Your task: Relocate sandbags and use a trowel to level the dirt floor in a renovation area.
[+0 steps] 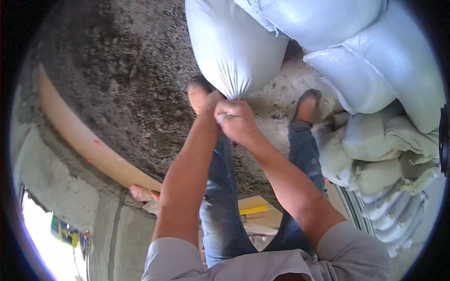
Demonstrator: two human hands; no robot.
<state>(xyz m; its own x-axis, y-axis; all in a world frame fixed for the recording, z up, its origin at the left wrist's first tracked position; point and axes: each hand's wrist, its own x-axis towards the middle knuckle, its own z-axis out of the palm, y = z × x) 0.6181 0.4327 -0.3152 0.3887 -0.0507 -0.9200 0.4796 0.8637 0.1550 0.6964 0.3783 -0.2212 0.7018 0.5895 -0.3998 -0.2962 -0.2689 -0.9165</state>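
A full white woven sack (234, 44) is in front of me, its mouth gathered into tight pleats toward my body. My left hand (213, 101) is closed around the bunched neck, partly hidden behind the other hand. Pressed up against it, my right hand (236, 121) is closed on the same gathered end of the sack. A small pale bit shows at its fingers, too small to make out. Both forearms reach straight forward between my legs, with a foot on either side of the sack's neck.
More full white sacks (356, 77) are piled to the right, above a stack of duller, dusty sacks (375, 140). A long tan board (84, 129) leans along the left edge of the rough, dirty floor (126, 89). A concrete wall (61, 168) stands beyond it. Cardboard (260, 218) lies behind my legs.
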